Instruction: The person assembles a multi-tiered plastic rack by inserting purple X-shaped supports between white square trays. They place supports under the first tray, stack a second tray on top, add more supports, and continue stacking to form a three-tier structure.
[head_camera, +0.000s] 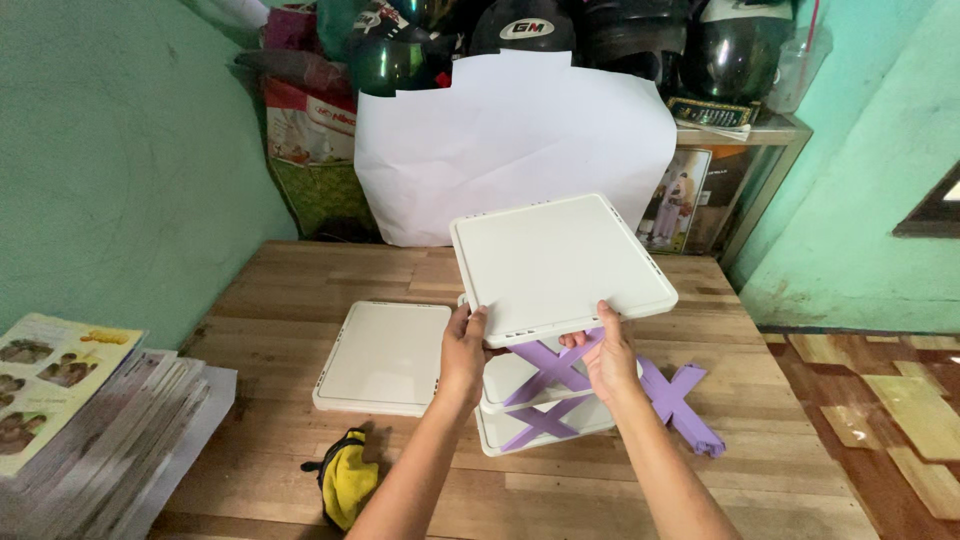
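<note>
Yellow cloth (348, 487) nearest me | my left hand (462, 352) and right hand (608, 358) each pinch the near edge of a white square tray (560, 265), tilted above purple cross-braces (552, 368) on stacked trays (512, 412) | spare tray (385, 356) left | white paper (515, 140) behind

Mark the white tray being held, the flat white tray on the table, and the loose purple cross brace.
held white tray (560, 262): head view, middle of its top.
flat white tray (385, 352): head view, centre.
purple cross brace (683, 405): head view, crossing.
</note>
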